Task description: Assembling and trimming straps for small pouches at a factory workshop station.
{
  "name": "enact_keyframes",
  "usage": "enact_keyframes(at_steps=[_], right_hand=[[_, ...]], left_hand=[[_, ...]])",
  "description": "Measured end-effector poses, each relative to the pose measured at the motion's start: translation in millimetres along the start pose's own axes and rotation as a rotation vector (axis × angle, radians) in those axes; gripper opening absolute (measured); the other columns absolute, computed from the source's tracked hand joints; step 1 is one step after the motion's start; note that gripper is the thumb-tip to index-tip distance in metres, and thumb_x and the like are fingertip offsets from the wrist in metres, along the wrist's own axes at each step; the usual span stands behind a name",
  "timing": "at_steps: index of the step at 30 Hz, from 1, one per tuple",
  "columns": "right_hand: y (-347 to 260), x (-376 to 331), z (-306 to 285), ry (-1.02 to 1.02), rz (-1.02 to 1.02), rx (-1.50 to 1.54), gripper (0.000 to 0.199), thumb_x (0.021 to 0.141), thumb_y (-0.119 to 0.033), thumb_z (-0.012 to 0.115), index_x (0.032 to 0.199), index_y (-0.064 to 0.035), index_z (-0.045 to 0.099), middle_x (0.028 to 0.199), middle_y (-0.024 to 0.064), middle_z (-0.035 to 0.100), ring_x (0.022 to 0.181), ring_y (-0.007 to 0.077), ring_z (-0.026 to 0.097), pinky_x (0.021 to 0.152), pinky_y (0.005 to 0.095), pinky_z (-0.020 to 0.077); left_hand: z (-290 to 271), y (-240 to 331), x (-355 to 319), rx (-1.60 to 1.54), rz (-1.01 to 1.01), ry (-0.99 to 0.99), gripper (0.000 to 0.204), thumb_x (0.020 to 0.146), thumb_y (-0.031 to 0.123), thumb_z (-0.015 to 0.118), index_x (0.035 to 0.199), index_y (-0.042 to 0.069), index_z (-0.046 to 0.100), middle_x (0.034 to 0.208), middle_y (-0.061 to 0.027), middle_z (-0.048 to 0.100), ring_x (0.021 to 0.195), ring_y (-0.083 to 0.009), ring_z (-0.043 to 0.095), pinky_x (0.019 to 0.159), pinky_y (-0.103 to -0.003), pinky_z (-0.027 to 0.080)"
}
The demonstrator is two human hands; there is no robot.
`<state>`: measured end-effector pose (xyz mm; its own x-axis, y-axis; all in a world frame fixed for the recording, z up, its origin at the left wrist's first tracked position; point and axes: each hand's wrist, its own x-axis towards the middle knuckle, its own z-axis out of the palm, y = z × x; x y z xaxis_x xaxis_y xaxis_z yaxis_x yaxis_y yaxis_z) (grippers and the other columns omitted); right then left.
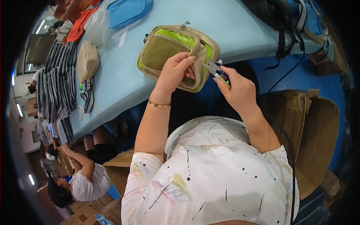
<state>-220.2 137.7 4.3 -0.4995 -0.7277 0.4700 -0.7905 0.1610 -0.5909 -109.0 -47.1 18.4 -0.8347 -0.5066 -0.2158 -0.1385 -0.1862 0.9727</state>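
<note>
A beige bag point(153, 50) with a mesh front pocket and lime green trim lies at the near edge of the table. My left hand point(176, 71) is closed on the bag's seam near its right side, thumb on top and fingers curled under. In my right hand point(238, 88) is a pair of small thread snips point(213, 69), gripped between thumb and fingers. Their metal blades point at the bag's edge, close to my left fingers. Whether the blades touch the fabric I cannot tell.
Another beige bag point(88, 62) with a striped strap stands left on the blue-covered table point(120, 86), by stacked grey pieces point(56, 82). A blue pouch point(127, 13) and clear plastic lie at the back. Black bags point(270, 18) sit at right, a cardboard box point(315, 138) beside me. A co-worker point(86, 180) is at left.
</note>
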Motion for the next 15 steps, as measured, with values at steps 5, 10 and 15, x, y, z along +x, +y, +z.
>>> enact_keyframes(at_steps=[5, 10, 15], right_hand=[[-2.2, 0.7, 4.7, 0.005, -0.061, -0.072, 0.029, 0.078, -0.023, 0.070, 0.098, -0.0060, 0.057, 0.067, 0.0049, 0.063, 0.057, 0.0219, 0.062, 0.049, 0.0306, 0.0482], [-4.4, 2.2, 4.8, 0.005, -0.036, -0.117, 0.027, 0.077, -0.023, 0.071, 0.093, -0.0059, 0.057, 0.067, 0.0054, 0.062, 0.057, 0.0222, 0.062, 0.048, 0.0308, 0.0476], [-4.4, 5.2, 3.6, -0.009, -0.065, -0.147, 0.026, 0.077, -0.022, 0.071, 0.092, -0.0057, 0.057, 0.067, 0.0059, 0.062, 0.057, 0.0227, 0.062, 0.048, 0.0310, 0.0474]], left_hand=[[-0.6, -5.0, -1.5, 0.014, 0.060, -0.044, 0.021, 0.093, 0.020, 0.056, 0.096, 0.001, 0.062, 0.073, 0.0017, 0.060, 0.061, -0.0049, 0.056, 0.057, -0.018, 0.043], [-1.6, -6.6, -0.8, 0.013, 0.060, -0.056, 0.023, 0.093, 0.022, 0.056, 0.099, 0.000, 0.062, 0.074, 0.0017, 0.060, 0.061, -0.0046, 0.056, 0.058, -0.017, 0.043], [-1.7, -5.7, 0.1, 0.007, 0.044, -0.066, 0.023, 0.094, 0.022, 0.056, 0.098, 0.001, 0.063, 0.073, 0.0021, 0.060, 0.061, -0.0043, 0.056, 0.057, -0.017, 0.043]])
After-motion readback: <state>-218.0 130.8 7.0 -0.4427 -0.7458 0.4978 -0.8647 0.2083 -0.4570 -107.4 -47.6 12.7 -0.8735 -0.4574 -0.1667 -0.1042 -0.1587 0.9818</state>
